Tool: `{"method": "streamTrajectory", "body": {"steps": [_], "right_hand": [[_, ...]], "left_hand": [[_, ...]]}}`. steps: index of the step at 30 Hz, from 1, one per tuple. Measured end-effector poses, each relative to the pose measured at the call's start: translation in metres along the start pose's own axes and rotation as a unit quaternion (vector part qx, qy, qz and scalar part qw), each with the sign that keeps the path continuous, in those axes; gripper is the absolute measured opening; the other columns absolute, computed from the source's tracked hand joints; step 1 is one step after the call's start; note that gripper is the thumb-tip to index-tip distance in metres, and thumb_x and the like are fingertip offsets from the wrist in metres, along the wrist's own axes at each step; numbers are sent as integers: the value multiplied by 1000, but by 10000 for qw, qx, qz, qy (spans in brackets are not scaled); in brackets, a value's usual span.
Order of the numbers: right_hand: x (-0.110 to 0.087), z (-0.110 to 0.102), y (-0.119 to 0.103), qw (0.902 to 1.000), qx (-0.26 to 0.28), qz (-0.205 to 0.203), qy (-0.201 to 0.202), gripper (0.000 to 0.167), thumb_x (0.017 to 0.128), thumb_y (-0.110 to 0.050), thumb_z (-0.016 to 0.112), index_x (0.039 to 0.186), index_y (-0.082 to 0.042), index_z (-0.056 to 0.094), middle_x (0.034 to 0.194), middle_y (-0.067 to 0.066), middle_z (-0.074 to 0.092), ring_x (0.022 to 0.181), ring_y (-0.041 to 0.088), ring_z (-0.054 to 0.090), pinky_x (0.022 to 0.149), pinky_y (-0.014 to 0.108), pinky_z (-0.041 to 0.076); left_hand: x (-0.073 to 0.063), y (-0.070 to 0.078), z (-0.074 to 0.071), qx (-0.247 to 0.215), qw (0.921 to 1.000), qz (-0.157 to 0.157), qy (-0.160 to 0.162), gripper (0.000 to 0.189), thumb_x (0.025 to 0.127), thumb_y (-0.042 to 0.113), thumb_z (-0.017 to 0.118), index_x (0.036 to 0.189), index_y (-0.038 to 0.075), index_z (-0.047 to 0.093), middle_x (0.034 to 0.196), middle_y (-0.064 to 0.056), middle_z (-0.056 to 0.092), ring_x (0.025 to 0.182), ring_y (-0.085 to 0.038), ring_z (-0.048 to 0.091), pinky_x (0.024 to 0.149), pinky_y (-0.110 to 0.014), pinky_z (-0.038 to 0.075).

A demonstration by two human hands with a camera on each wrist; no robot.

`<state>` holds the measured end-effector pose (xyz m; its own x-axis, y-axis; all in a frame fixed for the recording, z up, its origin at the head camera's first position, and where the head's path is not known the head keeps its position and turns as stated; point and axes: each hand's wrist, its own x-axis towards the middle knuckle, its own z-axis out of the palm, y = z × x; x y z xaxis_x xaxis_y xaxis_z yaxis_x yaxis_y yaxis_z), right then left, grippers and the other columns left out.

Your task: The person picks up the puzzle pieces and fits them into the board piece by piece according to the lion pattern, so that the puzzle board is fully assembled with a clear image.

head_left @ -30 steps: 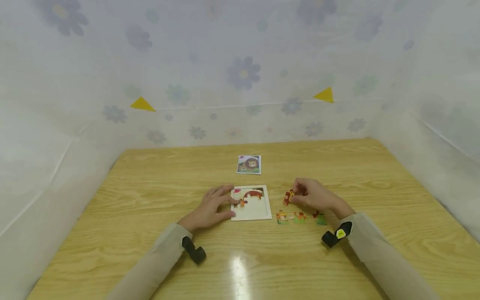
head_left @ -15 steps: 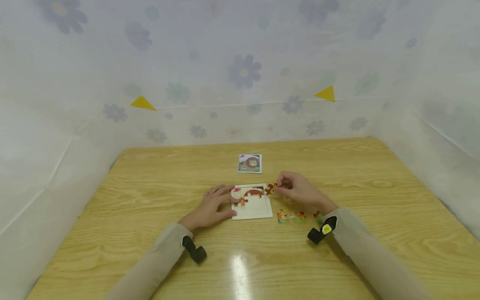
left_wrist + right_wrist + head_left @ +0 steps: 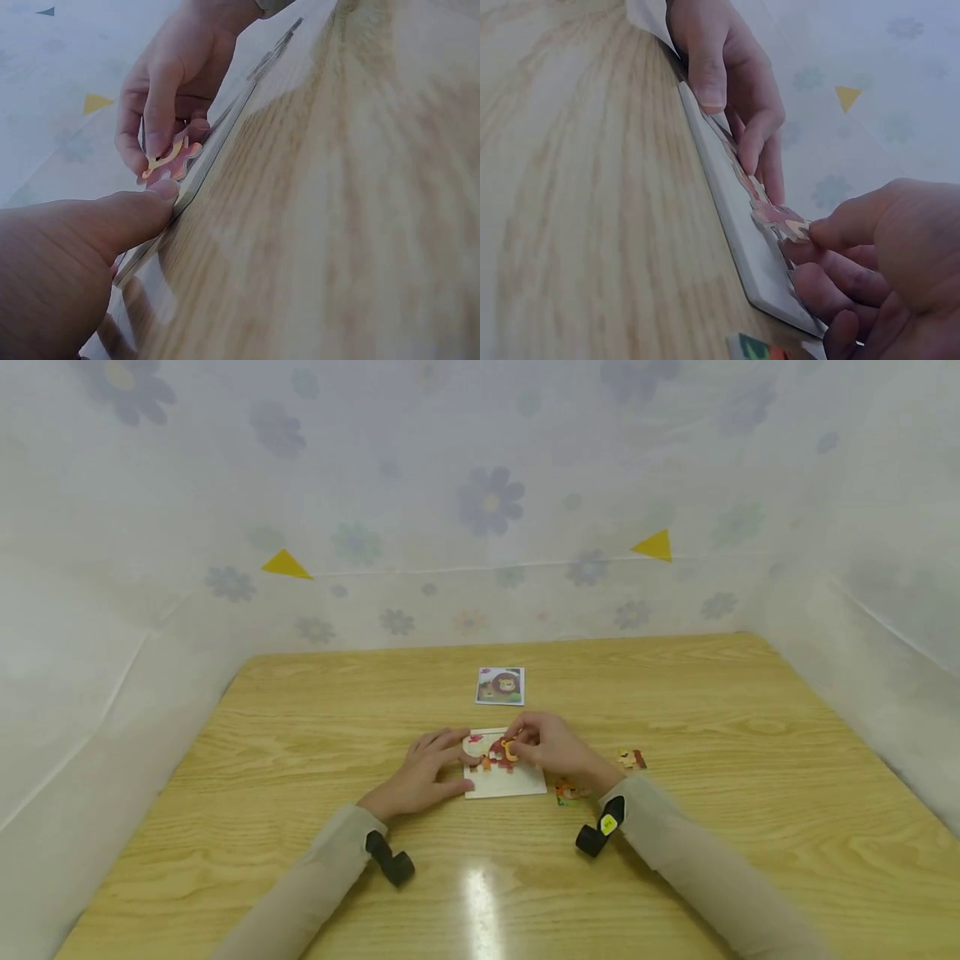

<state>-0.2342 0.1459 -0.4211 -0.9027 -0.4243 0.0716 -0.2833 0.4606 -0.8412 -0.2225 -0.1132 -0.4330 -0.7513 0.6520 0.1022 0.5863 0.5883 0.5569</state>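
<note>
A white puzzle tray (image 3: 506,788) lies on the table with several fitted pieces along its far and left parts. My left hand (image 3: 420,781) rests at its left edge, fingers spread, thumb on the near left rim. In the right wrist view, the left index finger (image 3: 757,142) bends down onto the pieces. My right hand (image 3: 558,748) pinches a red-brown and yellow jigsaw piece (image 3: 507,750) over the tray between thumb and fingers. The left wrist view shows this jigsaw piece (image 3: 176,159) tilted, close above the tray surface.
Behind the tray lies a small lion picture card (image 3: 500,687). Loose jigsaw pieces (image 3: 570,792) lie right of the tray, partly hidden by the right forearm, and another loose piece (image 3: 632,759) lies farther right. Pale flowered cloth (image 3: 465,602) stands behind the wooden table (image 3: 375,693).
My right hand has carried the jigsaw piece leftward from beside the loose pieces to over the tray. The left hand has stayed at the tray's left edge.
</note>
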Motion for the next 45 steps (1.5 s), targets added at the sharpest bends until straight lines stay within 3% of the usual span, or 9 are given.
{"method": "streamTrajectory", "body": {"steps": [6, 14, 19, 23, 30, 37, 45], "right_hand": [[4, 9, -3, 9974, -663, 18, 284, 4, 84, -6, 69, 84, -2, 70, 73, 3, 67, 61, 6, 55, 55, 20, 44], [12, 12, -23, 9873, -1167, 1052, 245, 8, 81, -9, 71, 75, -6, 69, 69, 1, 63, 57, 9, 48, 50, 20, 36], [18, 10, -28, 9815, -1410, 1294, 35, 18, 80, -14, 74, 66, -7, 66, 61, -2, 58, 53, 9, 44, 47, 19, 32], [17, 9, -27, 9821, -1411, 1252, -10, 18, 79, -13, 74, 66, -6, 65, 59, -3, 56, 52, 8, 43, 47, 19, 31], [15, 10, -21, 9804, -1753, 859, 265, 25, 79, -20, 78, 67, -8, 60, 60, -2, 54, 52, 8, 44, 46, 19, 32], [9, 2, -9, 9950, -802, 511, 314, 24, 88, -22, 71, 71, -9, 59, 60, -2, 52, 51, 10, 43, 48, 22, 34], [-11, -27, 8, 9939, -459, -153, 994, 19, 96, -20, 61, 81, -11, 55, 64, 1, 48, 53, 11, 40, 53, 25, 37]], "left_hand": [[0, 0, 1, 19, 10000, -37, 20, 34, 91, 38, 65, 121, 21, 66, 156, -7, 31, 145, -35, 20, 113, -62, 11], [-1, 2, -1, 6, 10000, 35, 41, 34, 91, 38, 66, 120, 21, 67, 156, -9, 33, 144, -36, 21, 112, -63, 13], [-1, 3, 0, -7, 10000, 36, -1, 34, 91, 37, 66, 120, 20, 67, 156, -9, 33, 144, -37, 20, 111, -64, 13], [0, 4, 1, -32, 10000, 26, -57, 34, 91, 38, 65, 121, 20, 66, 156, -9, 32, 144, -37, 20, 111, -64, 13], [2, 4, 0, -71, 9999, 102, 72, 33, 90, 36, 67, 118, 18, 67, 154, -11, 34, 143, -40, 22, 110, -65, 14], [2, 3, 3, -80, 9998, 111, 123, 33, 90, 36, 68, 118, 18, 67, 153, -12, 36, 142, -40, 24, 110, -65, 14], [3, 5, 3, -176, 9997, 100, 97, 33, 89, 33, 68, 119, 18, 66, 154, -12, 34, 143, -40, 22, 111, -65, 13]]}}
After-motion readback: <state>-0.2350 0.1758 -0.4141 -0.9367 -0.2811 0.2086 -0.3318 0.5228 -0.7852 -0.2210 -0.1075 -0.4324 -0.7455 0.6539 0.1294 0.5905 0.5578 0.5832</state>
